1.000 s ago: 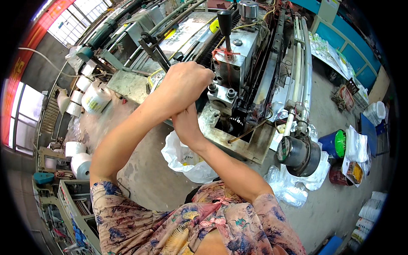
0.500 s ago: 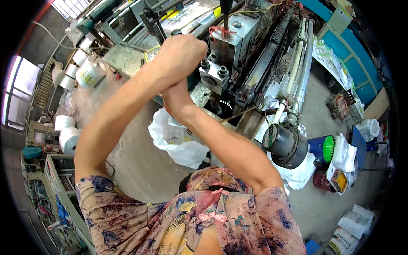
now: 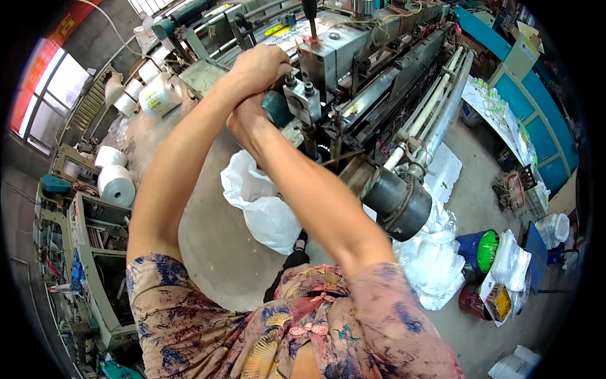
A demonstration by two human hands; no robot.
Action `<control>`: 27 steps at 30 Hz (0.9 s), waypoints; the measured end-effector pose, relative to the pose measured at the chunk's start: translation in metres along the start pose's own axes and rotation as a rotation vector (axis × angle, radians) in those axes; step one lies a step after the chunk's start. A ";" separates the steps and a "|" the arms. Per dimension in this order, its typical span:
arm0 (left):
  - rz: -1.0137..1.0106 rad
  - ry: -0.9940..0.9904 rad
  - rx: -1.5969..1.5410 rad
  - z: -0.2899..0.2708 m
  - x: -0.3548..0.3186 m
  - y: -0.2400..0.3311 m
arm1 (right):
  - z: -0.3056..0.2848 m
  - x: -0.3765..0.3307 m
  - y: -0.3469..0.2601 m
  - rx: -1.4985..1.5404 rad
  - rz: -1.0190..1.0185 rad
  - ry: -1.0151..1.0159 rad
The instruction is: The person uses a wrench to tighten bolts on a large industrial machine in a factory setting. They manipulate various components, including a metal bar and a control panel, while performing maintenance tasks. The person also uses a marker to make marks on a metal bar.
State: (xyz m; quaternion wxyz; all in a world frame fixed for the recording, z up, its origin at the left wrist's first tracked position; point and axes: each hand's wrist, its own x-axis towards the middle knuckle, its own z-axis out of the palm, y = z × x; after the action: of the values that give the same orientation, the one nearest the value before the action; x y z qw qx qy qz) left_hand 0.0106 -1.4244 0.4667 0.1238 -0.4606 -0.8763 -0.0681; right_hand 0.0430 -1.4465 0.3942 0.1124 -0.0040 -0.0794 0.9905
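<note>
My left hand [image 3: 261,67] is reached out at the machine, its fingers curled closed beside a small metal block [image 3: 303,101] with bolt-like fittings on top. Whatever those fingers hold is hidden from above. My right hand [image 3: 247,115] comes in just below the left wrist, which covers its fingers. Right of the left hand stands a larger metal block [image 3: 341,47], with a dark-handled rod [image 3: 311,22] rising from it. Below my hands, a white plastic bag [image 3: 268,221] sits on the floor between my forearms.
A black motor-like cylinder [image 3: 404,202] juts out right of my right forearm, above clear plastic sheeting [image 3: 432,265]. Farther right are a blue bucket with a green inside [image 3: 478,250] and a long table [image 3: 492,107]. White rolls [image 3: 116,185] stand at left beside a machine frame [image 3: 95,252].
The whole view has shifted, with the machine's blocks now farther left and a dark shoe showing below the bag. My hands stay together beside the small block, left hand still closed.
</note>
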 end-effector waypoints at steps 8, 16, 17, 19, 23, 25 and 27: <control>-0.369 -0.335 -0.211 -0.031 0.010 0.041 | 0.032 -0.069 -0.200 -1.316 0.530 0.009; -0.098 -0.035 -0.496 0.006 0.000 0.013 | 0.010 -0.041 -0.260 -3.019 -1.093 -0.624; -0.046 0.038 -0.490 0.008 0.002 0.012 | 0.012 -0.040 -0.262 -3.022 -0.922 -0.571; 0.044 0.178 -0.460 0.007 0.002 0.006 | 0.036 -0.053 -0.253 -2.978 -0.595 -0.477; 0.297 0.451 -0.380 -0.024 0.002 0.018 | 0.062 -0.088 -0.252 -2.338 -0.064 -0.308; 0.477 0.373 -0.369 -0.017 -0.007 0.022 | 0.055 -0.108 -0.245 -2.074 0.264 -0.458; 0.420 0.218 -0.505 -0.016 -0.012 0.026 | 0.051 -0.123 -0.220 -1.687 0.505 -0.362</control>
State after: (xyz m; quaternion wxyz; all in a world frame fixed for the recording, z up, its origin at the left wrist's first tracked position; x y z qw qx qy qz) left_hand 0.0411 -1.4226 0.4784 0.1102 -0.6369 -0.6995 -0.3049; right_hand 0.2103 -1.2707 0.4783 -0.1633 0.0534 -0.7938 0.5834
